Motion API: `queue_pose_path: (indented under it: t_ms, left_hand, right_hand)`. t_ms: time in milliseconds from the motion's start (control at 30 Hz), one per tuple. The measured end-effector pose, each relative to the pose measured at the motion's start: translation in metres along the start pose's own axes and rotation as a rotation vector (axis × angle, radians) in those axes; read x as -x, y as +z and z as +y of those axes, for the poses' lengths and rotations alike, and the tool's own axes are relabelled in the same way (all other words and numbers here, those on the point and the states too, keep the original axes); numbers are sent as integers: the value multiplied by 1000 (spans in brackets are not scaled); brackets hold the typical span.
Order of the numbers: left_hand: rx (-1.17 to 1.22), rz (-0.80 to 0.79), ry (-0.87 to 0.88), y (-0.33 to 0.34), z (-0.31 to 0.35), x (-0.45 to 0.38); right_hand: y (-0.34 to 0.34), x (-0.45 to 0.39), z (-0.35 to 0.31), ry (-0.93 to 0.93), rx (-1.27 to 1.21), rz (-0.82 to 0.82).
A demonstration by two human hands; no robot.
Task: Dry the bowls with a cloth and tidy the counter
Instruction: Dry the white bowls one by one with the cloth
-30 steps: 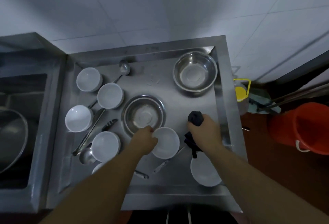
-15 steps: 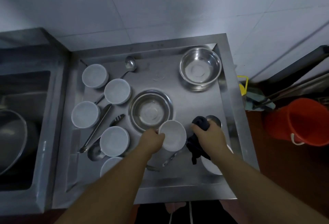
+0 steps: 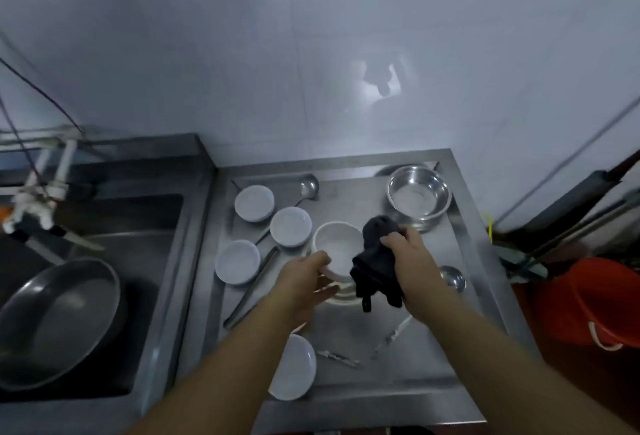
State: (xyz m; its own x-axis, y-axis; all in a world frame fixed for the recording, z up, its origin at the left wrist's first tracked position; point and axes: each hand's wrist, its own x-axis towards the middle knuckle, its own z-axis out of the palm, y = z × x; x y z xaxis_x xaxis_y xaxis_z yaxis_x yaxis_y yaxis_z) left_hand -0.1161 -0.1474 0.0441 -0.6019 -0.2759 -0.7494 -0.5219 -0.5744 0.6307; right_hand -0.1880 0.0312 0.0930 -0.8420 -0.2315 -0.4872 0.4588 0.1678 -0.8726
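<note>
Centre frame: left hand (image 3: 304, 275) has lifted a white bowl (image 3: 337, 249), gripping its rim; right hand (image 3: 408, 254) clutches dark cloth (image 3: 375, 261) against it; drying begins.

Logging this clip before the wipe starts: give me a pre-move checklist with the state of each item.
1. Left hand grips the white bowl: ok.
2. Right hand holds the dark cloth: ok.
3. Cloth at the bowl's rim: ok.
4. Bowl lifted off the counter: ok.
5. Bowl wet or dry inside: cannot tell.
6. Steel bowl stands apart from both hands: ok.
</note>
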Motion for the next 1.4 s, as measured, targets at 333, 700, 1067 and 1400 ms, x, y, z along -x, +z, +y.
queue_pose_path:
  t_ms: [333,700,1067,1400]
  left_hand:
    - [44,-282,305,-24,79,109]
    - [12,-486,325,-16,95,149]
    - [119,-734,294,55,85,163]
    - [35,-496,519,107,96,200]
  right_hand:
    - [55,60,-69,-612,452,-20]
    - [43,100,-100,-719,271,-48]
    - [-31,115,-138,-1025,777,-143]
    - [-50,117,-183,-959,1234,-115]
